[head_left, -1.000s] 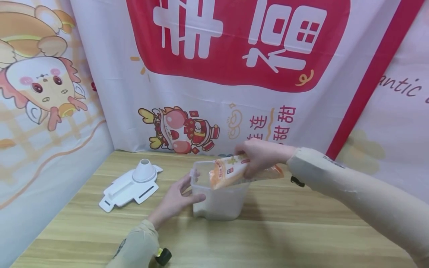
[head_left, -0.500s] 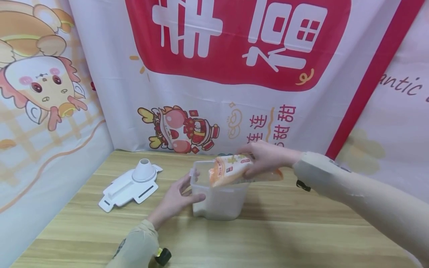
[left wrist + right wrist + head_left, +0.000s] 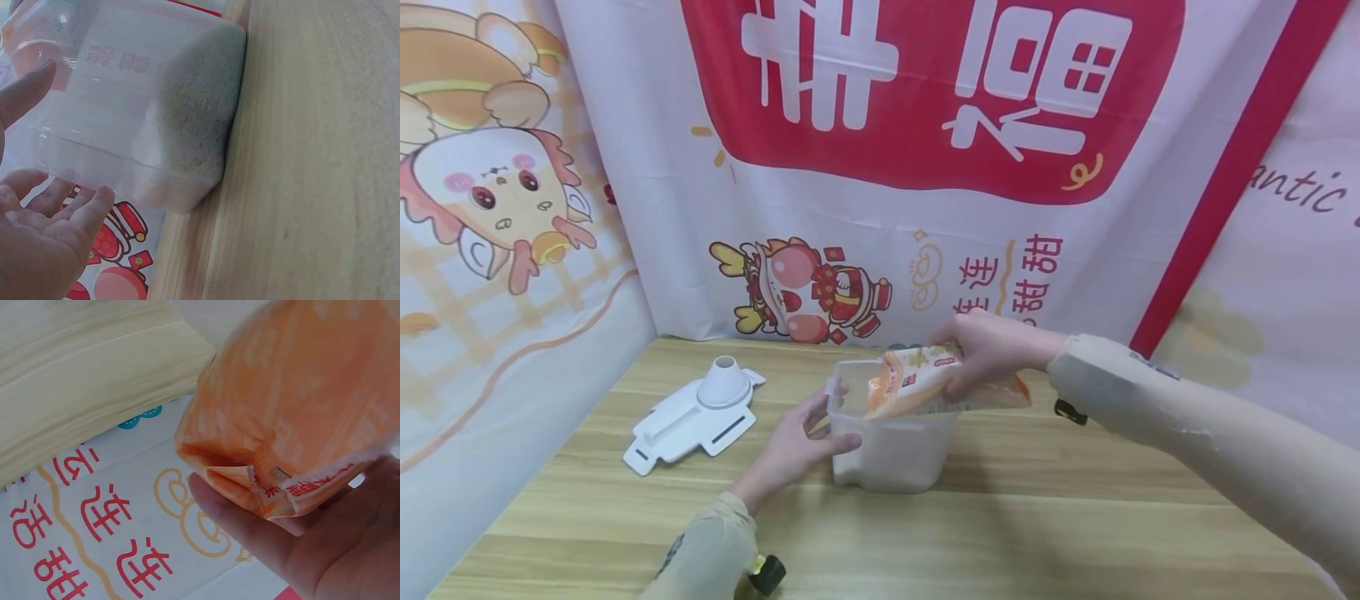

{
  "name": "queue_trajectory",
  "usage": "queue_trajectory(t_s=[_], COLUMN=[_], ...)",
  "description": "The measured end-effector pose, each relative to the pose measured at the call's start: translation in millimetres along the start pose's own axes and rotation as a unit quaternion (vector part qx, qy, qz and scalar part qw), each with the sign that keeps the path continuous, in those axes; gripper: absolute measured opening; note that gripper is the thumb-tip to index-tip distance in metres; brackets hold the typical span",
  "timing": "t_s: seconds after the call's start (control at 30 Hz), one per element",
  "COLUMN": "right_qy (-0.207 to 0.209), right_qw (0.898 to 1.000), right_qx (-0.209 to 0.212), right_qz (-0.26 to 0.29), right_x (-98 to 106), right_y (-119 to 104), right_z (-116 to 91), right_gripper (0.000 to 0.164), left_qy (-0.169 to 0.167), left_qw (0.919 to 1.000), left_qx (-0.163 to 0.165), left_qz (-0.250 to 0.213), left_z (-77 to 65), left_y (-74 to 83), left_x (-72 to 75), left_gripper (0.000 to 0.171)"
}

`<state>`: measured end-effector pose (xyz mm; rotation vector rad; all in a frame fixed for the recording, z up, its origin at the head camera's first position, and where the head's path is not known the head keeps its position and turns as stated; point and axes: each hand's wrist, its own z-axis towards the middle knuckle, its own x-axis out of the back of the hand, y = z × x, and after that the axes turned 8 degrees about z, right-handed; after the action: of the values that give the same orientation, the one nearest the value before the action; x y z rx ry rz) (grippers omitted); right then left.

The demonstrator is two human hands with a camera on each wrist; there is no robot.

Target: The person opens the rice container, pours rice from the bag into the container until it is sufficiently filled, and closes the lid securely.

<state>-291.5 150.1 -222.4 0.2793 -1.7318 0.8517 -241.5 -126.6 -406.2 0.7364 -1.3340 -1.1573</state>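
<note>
A translucent plastic container [image 3: 887,458] stands upright on the table, with pale grains [image 3: 197,106] inside its lower part. At its left end is my left hand [image 3: 793,450], thumb along the near side and fingers at the other side, fairly straight; they touch the wall. My right hand [image 3: 992,350] grips an orange and white printed plastic bag [image 3: 917,379], tilted over the container's open top with its left end lower. In the right wrist view the fingers lie under the bag's folded orange end [image 3: 294,394]. The bag's mouth and any grains leaving it are hidden.
A white plastic lid-like piece [image 3: 688,421] with a cone-shaped spout lies left of the container. Behind the wooden table [image 3: 1075,533] hangs a printed cloth [image 3: 820,200] with red lettering; another printed cloth [image 3: 497,192] hangs at the left.
The right hand and bag shift very slightly, with the bag's right end a little lower than a second ago. The left hand and the container stay in place.
</note>
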Motion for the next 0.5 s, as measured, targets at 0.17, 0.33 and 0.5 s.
queue_trajectory(t_s=[0.17,0.33,0.5], right_qy=[-0.003,-0.019,-0.045], right_qw=[1.000,1.000,0.998], right_qx=[-0.016,-0.020,-0.035], right_qz=[-0.002,0.005,-0.001], right_x=[1,4,8], right_y=[-4,-8,-15], right_z=[0,1,3], right_gripper=[0.041,0.038,0.037], left_qy=[0.000,-0.001,-0.002], left_qw=[1.0000,1.0000,1.0000], left_qx=[0.000,-0.001,0.004], left_qz=[-0.002,-0.003,-0.006], left_z=[-0.1,-0.5,-1.5], left_y=[2.0,3.1,3.6], left_x=[0.2,1.0,1.4], left_gripper=[0.085,0.085,0.087])
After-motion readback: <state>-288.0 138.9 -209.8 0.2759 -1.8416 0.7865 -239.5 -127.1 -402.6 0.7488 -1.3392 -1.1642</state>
